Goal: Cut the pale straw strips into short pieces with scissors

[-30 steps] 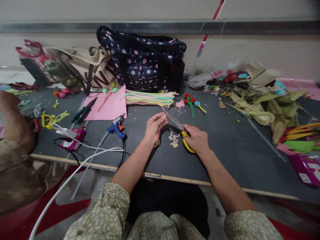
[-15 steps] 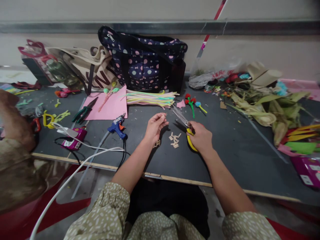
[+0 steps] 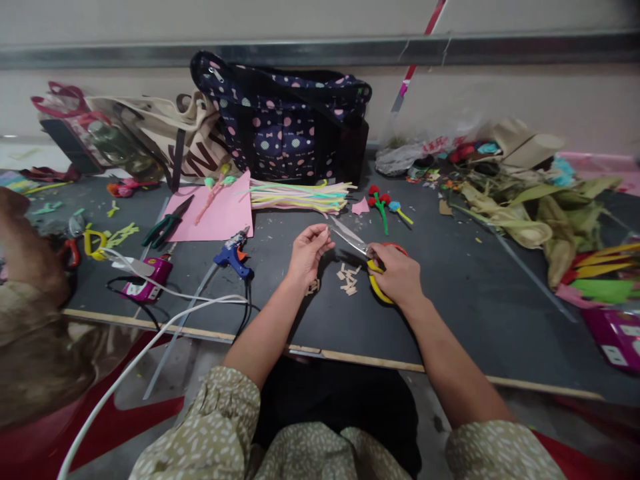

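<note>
Mid-frame, the grip of the left hand [image 3: 307, 253] pinches shut on a tiny scrap [image 3: 327, 229], likely light, thin and limp, so best held near its end. The right hand [image 3: 397, 275] grips the scissors [image 3: 350, 239] closed-fisted, above cut bits [image 3: 349, 279] on the counter [image 3: 450, 313].

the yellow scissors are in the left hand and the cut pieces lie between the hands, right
No: the head view shows the scissors in the right hand, not the left hand; the cut pieces do lie between the hands.

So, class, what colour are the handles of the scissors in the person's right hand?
Yellow handles on the scissors, clearest in the head view.
</note>
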Demonstrator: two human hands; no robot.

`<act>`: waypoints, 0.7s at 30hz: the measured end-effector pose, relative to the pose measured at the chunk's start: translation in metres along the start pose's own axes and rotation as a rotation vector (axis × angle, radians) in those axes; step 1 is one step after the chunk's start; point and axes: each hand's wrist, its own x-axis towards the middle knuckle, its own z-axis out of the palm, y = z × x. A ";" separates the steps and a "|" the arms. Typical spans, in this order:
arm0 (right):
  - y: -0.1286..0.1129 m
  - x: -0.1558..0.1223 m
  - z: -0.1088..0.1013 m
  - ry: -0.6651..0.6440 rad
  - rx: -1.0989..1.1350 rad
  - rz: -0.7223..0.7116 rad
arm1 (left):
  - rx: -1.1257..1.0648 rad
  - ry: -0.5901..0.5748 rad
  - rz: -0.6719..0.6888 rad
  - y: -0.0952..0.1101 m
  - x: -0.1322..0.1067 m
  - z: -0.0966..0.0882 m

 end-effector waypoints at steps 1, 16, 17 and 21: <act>-0.001 0.000 0.000 -0.002 -0.025 -0.007 | -0.002 0.000 0.000 0.000 0.000 0.000; -0.006 -0.002 0.002 -0.015 -0.166 -0.034 | -0.066 0.038 -0.114 0.003 -0.003 0.005; -0.006 -0.002 0.002 -0.016 -0.169 -0.036 | -0.072 0.042 -0.121 0.003 -0.004 0.005; -0.007 -0.003 0.002 -0.014 -0.180 -0.043 | -0.072 0.063 -0.140 0.004 -0.004 0.007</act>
